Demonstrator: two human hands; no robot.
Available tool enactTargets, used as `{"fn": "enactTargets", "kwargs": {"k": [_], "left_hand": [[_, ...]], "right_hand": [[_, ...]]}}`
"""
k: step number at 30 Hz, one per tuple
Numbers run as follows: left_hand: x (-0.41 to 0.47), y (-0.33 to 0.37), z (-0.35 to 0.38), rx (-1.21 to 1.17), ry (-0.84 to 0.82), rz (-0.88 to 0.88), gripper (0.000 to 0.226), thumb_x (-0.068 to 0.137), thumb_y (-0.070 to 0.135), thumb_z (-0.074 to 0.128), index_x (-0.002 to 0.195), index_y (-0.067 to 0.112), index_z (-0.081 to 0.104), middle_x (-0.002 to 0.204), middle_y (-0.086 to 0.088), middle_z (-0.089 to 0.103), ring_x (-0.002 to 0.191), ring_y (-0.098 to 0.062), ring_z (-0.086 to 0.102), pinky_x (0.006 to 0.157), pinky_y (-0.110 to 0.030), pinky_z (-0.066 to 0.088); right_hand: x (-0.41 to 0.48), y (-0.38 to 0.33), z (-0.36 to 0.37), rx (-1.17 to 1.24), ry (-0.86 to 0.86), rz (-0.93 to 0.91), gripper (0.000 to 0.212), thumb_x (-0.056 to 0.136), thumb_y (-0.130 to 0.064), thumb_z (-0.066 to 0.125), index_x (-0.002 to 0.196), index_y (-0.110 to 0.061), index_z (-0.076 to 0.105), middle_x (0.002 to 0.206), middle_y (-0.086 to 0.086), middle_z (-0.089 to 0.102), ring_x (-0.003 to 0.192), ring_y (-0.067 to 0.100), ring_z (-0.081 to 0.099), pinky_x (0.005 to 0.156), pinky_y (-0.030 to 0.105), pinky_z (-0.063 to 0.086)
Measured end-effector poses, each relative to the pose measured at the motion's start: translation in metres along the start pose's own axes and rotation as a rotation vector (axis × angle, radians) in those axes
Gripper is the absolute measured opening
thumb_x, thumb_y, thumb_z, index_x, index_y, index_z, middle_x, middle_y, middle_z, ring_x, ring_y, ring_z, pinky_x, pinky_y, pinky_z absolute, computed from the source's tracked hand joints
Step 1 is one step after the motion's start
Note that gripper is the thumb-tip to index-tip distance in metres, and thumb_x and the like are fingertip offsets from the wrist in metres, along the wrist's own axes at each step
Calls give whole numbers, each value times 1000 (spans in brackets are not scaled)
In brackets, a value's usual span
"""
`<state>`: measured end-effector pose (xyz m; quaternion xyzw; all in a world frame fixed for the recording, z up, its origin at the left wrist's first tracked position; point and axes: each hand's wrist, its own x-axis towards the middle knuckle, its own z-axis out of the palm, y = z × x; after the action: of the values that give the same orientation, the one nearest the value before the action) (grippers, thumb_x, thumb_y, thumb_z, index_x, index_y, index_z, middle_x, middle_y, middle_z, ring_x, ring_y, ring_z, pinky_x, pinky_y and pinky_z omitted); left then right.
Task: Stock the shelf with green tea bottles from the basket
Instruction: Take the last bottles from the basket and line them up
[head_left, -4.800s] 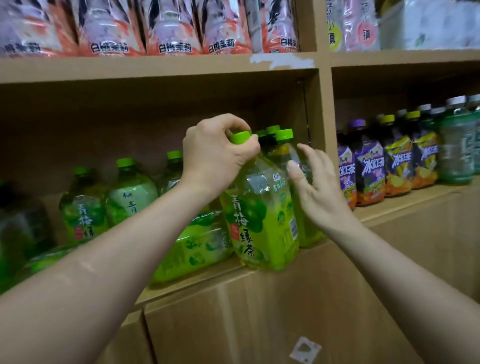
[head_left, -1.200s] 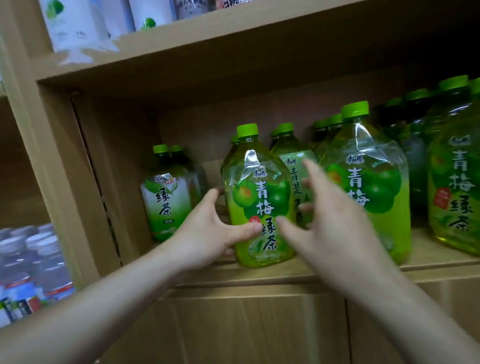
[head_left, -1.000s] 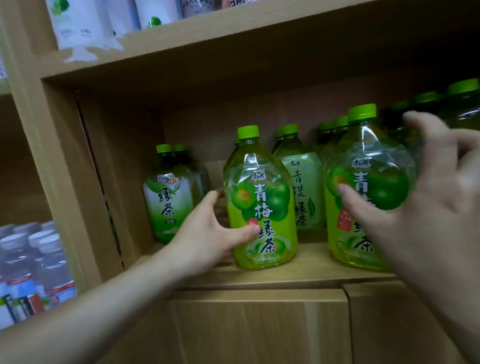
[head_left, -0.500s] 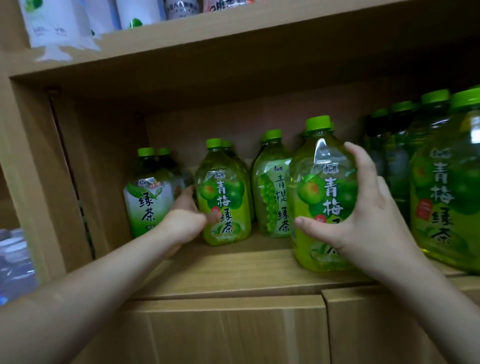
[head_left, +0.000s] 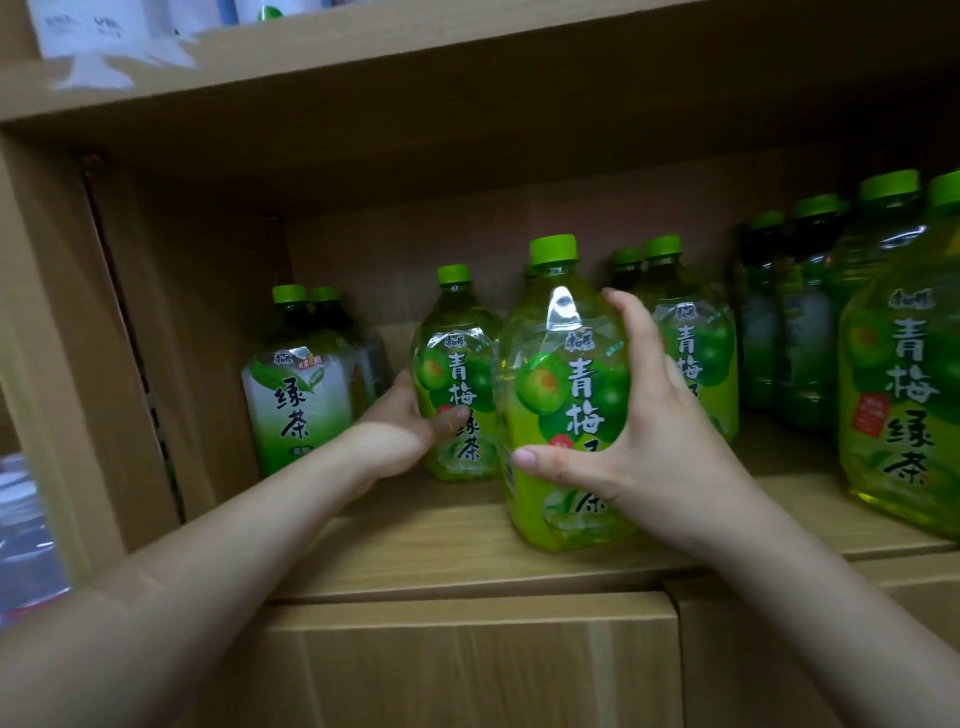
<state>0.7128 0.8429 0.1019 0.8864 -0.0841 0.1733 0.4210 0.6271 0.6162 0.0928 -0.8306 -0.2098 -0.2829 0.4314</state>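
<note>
I have both hands on bottles on the shelf (head_left: 415, 540). My right hand (head_left: 649, 447) wraps the front bottle (head_left: 561, 405) from its right side: the thumb lies across the lower label and the other fingers (head_left: 631, 332) curl around the shoulder, so they are spread wide and clamped on the body, not the cap. I judge that this broad hold suits a big, full bottle, which would swing if carried by the neck, and it lets me slide the base along the board. The bottle stands upright near the front edge, its label facing me.

My left hand (head_left: 415, 426) reaches further in and grips the lower half of the smaller-looking bottle behind (head_left: 457, 379), thumb on the label and the rest of the fingers hidden behind it. It too is closed on its bottle. I take it that I am steadying or nudging this one toward the white-labelled bottle (head_left: 298, 384) by the left wall, to close the gap and make room for the front one to line up.

More green tea bottles stand just behind my right hand, and a further group at the right (head_left: 893, 374) fills that end. The open stretch of board lies in front, at the left. The basket is out of view, so I cannot say how many remain. The likely snag is knocking the neighbours, which stand close together.
</note>
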Motion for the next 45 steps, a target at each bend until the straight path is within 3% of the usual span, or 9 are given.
{"fn": "enactTargets", "kwargs": {"k": [5,8,13,18,25,29,40,43,45], "left_hand": [[-31,35,-8,143,395,351,82,78,31,74,145,27,27,140,-3,47,129,-17,46,108,-40,38],[-58,65,-11,-257,165,367,71,74,55,69,135,40,35,122,10,56,106,1,59,96,-42,50],[-65,67,9,48,83,344,110,54,59,82,144,36,23,134,9,54,120,-8,54,105,-35,42],[-58,49,-6,-79,132,331,115,42,56,87,141,35,32,128,5,61,114,-15,62,100,-42,47],[-59,42,-24,-133,83,244,87,63,18,78,134,35,30,113,15,61,98,1,65,83,-16,52],[-59,45,-24,3,124,230,100,69,23,83,146,30,20,128,9,55,111,-9,59,102,-33,45],[-76,88,-5,50,206,59,102,72,2,78,150,27,17,117,4,54,86,-8,54,87,-34,43],[-96,123,23,398,561,459,84,76,3,65,148,13,23,146,-15,36,126,-29,40,109,-44,30],[-110,153,60,404,480,784,67,74,14,57,138,10,42,135,-9,48,124,-24,42,108,-37,32]], "right_hand": [[-3,-13,3,-114,-117,-7,120,65,-64,71,134,-58,-27,138,8,51,109,19,58,96,34,44],[-4,-15,-3,-271,-199,-20,123,74,-55,70,129,-54,-39,105,7,69,78,18,65,85,41,53],[-5,-11,-6,-309,-239,-78,118,82,-41,69,129,-57,-38,88,2,68,71,13,65,79,35,54],[-9,9,-2,218,-261,-16,93,86,-15,68,139,-64,8,139,-3,51,118,5,58,99,35,50],[-14,26,-4,175,-113,8,52,85,-15,68,127,-39,52,103,-8,66,83,8,68,81,35,56],[-21,24,-20,126,55,-64,40,85,-12,66,113,-38,59,94,-12,68,81,1,65,71,18,50],[-76,45,-137,-70,565,-220,38,79,-14,59,116,-22,60,96,2,61,86,14,62,69,21,50],[-96,61,-165,-108,659,-151,41,77,-16,60,117,-25,58,101,1,58,94,16,60,74,31,51],[-106,71,-184,-82,708,-64,43,77,-19,64,117,-30,56,106,2,56,99,13,57,76,24,50]]}}
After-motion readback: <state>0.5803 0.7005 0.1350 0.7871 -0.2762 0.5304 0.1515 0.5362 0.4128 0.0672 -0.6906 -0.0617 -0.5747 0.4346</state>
